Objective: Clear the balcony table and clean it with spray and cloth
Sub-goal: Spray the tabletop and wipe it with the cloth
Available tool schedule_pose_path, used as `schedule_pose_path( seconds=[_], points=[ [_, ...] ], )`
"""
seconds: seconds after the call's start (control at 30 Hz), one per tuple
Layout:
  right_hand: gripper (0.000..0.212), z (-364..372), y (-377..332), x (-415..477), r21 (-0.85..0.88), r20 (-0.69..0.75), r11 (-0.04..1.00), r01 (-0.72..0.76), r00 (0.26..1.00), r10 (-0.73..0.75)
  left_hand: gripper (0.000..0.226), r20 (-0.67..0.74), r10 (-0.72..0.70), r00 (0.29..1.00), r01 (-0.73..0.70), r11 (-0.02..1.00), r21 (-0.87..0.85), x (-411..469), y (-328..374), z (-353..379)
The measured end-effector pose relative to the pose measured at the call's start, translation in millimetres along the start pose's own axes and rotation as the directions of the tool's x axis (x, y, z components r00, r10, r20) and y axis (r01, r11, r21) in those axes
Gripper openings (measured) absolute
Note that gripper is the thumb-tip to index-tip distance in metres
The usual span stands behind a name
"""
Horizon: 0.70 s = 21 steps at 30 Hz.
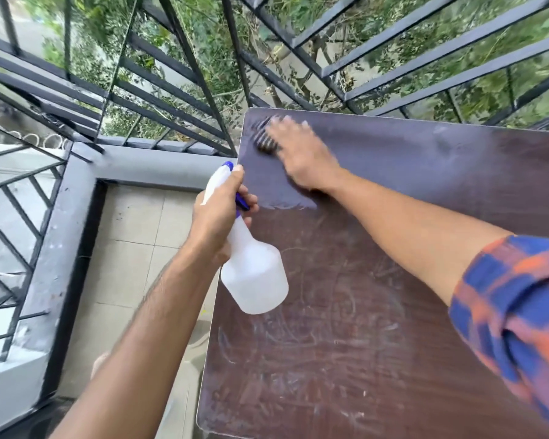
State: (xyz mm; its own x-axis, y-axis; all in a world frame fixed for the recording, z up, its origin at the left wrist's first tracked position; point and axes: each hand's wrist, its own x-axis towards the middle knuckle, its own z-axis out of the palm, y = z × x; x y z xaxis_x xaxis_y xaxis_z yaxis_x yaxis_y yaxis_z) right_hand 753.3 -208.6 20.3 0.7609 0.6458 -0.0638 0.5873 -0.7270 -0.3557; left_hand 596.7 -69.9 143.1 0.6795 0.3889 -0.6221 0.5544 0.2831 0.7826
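A dark brown table [393, 312] fills the right half of the view, its top streaked with pale wet smears. My left hand [219, 213] grips a white spray bottle [254, 274] with a blue trigger, held over the table's left edge. My right hand [301, 153], blurred by motion, presses flat with straight fingers on a dark cloth [265, 134] near the table's far left corner. Most of the cloth is hidden under the hand.
A black metal railing [184, 90] runs close behind and to the left of the table, with trees beyond. A grey ledge [140, 166] borders the tiled balcony floor [130, 248] to the left of the table.
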Motion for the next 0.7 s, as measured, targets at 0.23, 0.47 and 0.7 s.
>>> schedule_pose_path(
  seconds=[0.23, 0.47, 0.7],
  points=[
    [0.060, 15, -48, 20, 0.008, -0.027, 0.995, -0.099, 0.995, 0.099, 0.035, 0.002, -0.016, 1.000, 0.016, 1.000, -0.022, -7, -9, -17],
    [0.058, 19, -33, -79, -0.012, -0.004, 0.998, 0.054, 0.999, -0.054, 0.032, 0.047, -0.047, 0.998, 0.047, 0.999, -0.007, -16, -12, -13],
    [0.061, -9, -14, -14, 0.067, -0.145, 0.864, -0.499, 0.852, 0.504, 0.035, 0.050, -0.013, 0.999, 0.015, 0.999, -0.032, -25, -17, -20]
  ],
)
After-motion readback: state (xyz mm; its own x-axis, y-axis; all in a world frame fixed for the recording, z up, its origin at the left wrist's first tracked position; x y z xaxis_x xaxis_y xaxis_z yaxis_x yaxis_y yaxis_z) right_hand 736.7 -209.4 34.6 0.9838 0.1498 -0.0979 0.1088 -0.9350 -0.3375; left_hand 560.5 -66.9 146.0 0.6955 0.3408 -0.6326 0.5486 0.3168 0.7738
